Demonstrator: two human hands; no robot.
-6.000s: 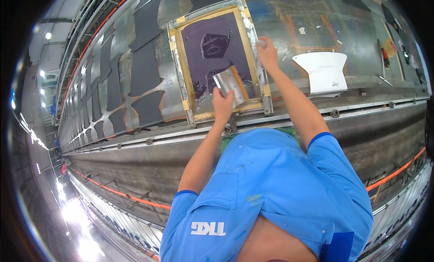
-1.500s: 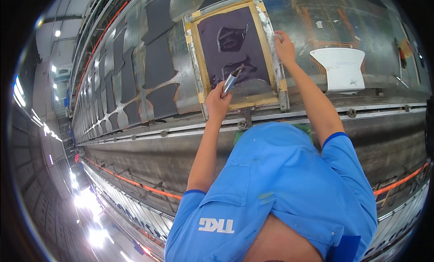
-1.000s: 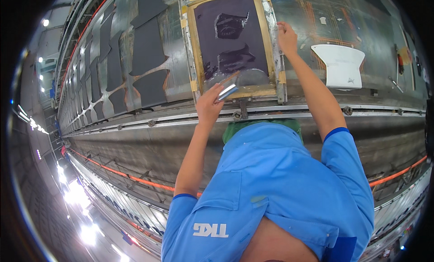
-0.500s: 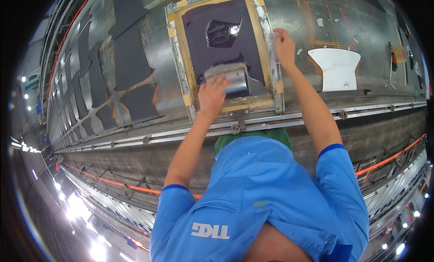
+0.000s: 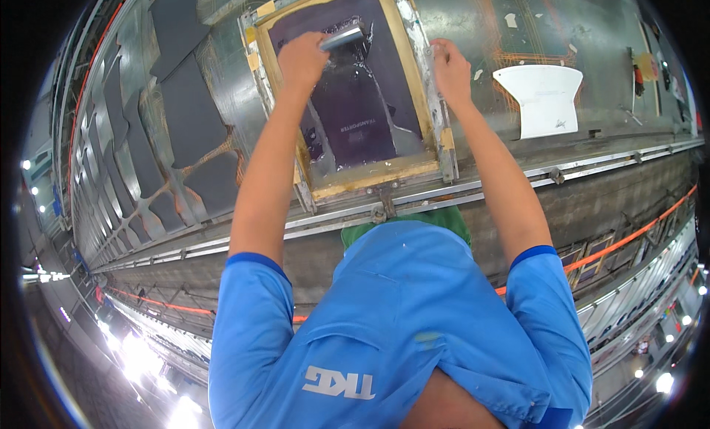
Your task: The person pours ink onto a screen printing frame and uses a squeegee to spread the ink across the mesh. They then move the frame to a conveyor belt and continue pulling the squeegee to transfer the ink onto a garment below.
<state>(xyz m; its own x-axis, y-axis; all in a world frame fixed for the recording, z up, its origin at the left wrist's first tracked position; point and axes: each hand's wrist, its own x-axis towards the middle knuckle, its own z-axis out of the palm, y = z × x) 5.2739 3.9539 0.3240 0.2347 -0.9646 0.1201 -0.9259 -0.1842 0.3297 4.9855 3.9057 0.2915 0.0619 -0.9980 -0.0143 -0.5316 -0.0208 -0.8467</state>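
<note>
A screen printing frame (image 5: 438, 163) with a tan-edged dark mesh (image 5: 342, 96) lies flat on the metal table. My left hand (image 5: 302, 59) is closed round a squeegee (image 5: 343, 38) with a shiny metal blade, over the far part of the mesh. Wet black ink (image 5: 353, 58) glistens beside the blade, and streaks of it run down the mesh toward me. At the frame's right rail, my right hand (image 5: 452, 72) has its fingers curled on the edge. Its fingertips are partly hidden.
Dark sheet pieces (image 5: 194, 96) lie in rows on the table to the left. A white shaped panel (image 5: 546, 100) rests to the right, with small white scraps (image 5: 510, 20) beyond it. A metal rail (image 5: 503, 179) runs along the table's near edge.
My left hand has carried the squeegee from the near part of the mesh to the far part. Ink now streaks the near mesh. My right hand stays at the right rail.
</note>
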